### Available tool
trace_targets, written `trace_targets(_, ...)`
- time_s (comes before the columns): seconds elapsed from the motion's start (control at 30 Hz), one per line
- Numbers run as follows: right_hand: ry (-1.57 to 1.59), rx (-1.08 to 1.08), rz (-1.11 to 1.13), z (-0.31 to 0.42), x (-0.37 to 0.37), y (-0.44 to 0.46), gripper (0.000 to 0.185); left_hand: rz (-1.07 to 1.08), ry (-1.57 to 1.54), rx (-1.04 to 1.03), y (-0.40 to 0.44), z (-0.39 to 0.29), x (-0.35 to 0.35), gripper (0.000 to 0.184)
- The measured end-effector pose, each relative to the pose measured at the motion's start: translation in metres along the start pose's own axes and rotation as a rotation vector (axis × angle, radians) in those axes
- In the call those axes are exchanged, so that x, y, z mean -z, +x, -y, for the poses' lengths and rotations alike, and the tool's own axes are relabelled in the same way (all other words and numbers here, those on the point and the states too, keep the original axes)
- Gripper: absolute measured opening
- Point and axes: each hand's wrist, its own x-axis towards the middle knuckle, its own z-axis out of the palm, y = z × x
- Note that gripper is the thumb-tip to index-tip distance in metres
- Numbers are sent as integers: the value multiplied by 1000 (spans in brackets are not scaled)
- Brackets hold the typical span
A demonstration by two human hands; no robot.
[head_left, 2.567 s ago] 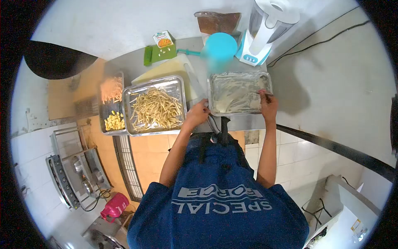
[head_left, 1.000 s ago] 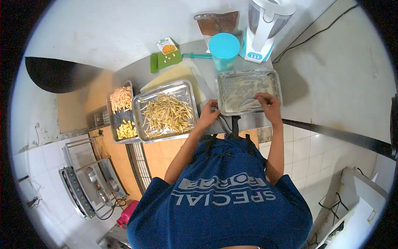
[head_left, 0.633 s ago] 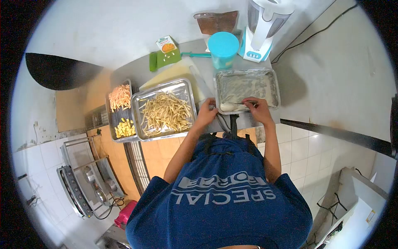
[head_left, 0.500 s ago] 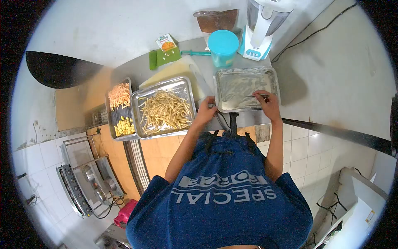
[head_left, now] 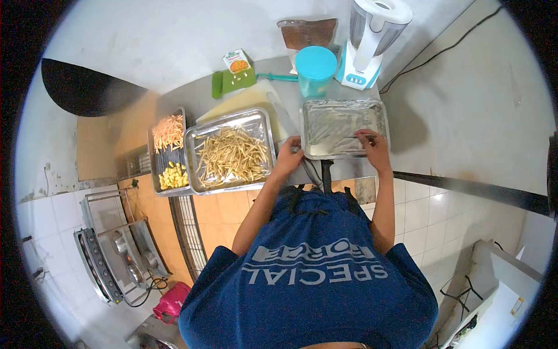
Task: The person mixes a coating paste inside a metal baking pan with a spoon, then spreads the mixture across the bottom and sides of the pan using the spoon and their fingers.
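Note:
A shallow metal tray [head_left: 344, 107] coated with pale, whitish powder or batter lies in front of me. My right hand [head_left: 375, 148] is over its right side, fingers pinched on a thin, dark item whose kind I cannot make out. By the tray's near left corner, my left hand [head_left: 289, 152] has its fingers closed; what they hold, if anything, is hidden. Left of that hand is a metal tray [head_left: 264, 116] heaped with pale yellow-brown cut strips [head_left: 232, 154]. Another tray [head_left: 167, 152] beyond holds orange shreds [head_left: 168, 132] and yellow chunks [head_left: 173, 176].
At the back stand a white and blue blender [head_left: 372, 43], a blue-lidded tub [head_left: 315, 64] and a bag of brown contents [head_left: 306, 34]. A cutting board [head_left: 232, 107] with a knife [head_left: 280, 107] lies behind the strips. A small packet [head_left: 237, 60] rests on green material [head_left: 232, 82].
The camera view has shifted slightly. Both hands keep nearly the same place at the powdery tray, and the right still pinches the thin item.

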Motion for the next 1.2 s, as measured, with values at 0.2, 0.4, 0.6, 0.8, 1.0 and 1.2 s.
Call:
trace_targets(0.2, -241, 59, -107, -7, -8, -4, 19, 23, -81, 100, -1, -6, -2, 39)
trace_targets(0.4, -65, -1, 23, -1, -14, -10, 19, 32, -73, 119, 0, -8, -1, 41)
trace_targets(0.6, -200, 35, -203, -17, 15, -2, 19, 30, -69, 120, -4, -11, -2, 43)
trace_targets(0.8, -60, 100, -90, -26, -40, 2, 21, 58, -97, 137, -2, -7, 2, 44)
trace_targets(1.0, -33, 44, 76, 11, -7, 7, 20, 38, -114, 154, -7, -20, 0, 43)
trace_targets(1.2, -126, 301, -199, -38, -6, 12, 21, 39, -126, 126, -9, -20, 0, 39)
